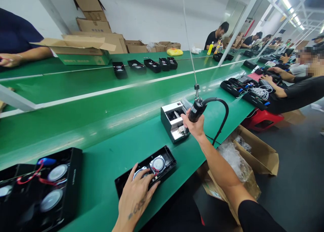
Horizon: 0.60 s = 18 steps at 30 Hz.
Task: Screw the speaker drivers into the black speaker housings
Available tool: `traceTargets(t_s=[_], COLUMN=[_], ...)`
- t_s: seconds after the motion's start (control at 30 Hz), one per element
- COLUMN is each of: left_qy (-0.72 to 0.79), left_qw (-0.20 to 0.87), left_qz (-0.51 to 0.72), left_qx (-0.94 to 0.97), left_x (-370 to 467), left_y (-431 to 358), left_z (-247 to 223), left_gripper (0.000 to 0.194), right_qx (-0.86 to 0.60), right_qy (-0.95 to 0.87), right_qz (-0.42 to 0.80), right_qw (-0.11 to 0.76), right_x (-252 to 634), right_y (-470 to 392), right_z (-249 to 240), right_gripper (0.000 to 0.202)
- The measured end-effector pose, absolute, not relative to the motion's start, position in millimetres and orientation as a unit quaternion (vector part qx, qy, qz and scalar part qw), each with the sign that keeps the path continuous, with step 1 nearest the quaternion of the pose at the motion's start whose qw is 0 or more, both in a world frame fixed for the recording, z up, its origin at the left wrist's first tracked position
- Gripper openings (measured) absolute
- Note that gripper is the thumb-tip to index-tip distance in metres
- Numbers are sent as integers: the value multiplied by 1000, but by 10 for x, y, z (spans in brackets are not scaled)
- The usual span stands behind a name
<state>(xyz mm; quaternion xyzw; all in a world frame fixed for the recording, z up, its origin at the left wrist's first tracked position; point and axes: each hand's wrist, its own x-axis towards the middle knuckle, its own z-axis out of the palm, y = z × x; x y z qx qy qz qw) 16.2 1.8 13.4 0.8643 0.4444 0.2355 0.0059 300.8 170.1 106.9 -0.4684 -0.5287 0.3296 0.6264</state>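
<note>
An open black speaker housing (170, 155) with two round speaker drivers and red wires lies on the green bench in front of me. My left hand (138, 188) grips its near side, fingers reaching over the drivers and the thumb along the near wall. The left part of the housing is partly covered by that hand. In my right hand (194, 123) is a black electric screwdriver (196, 111), hanging from a cord, with a thick black cable curving off its top. Its tip points down at the front of a small screw feeder (168, 119); my fist hides part of this.
More speaker housings (73, 181) lie at the near left, and several (153, 65) are across the line. A green carton (81, 54) stands by a person's arm at the far left. Co-workers sit at right near housings and white cables (260, 93). Cardboard boxes (263, 154) stand below the bench.
</note>
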Motion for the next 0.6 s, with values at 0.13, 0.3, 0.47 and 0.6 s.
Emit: traceTargets(t_s=[0.13,0.3,0.47,0.6], left_qy=[446,463,476,473], left_qw=[-8,-7,13,15], left_qz=[242,228,227,224], left_qx=[862,857,850,852], left_x=[188,241,268,260], left_y=[7,-31,-42,-40], left_z=[130,152,209,227], left_gripper=[22,24,19,17], right_qx=[-448,-340,-235,-205], right_qy=[-524,-463,-471,-492], right_qz=[420,511,517,526], right_qw=[590,639,675,663], right_x=[2977,2831,2535,2318], right_y=[1520,930,507,455], right_z=[1085,1148,1070,877], right_gripper=[38,34,20,20])
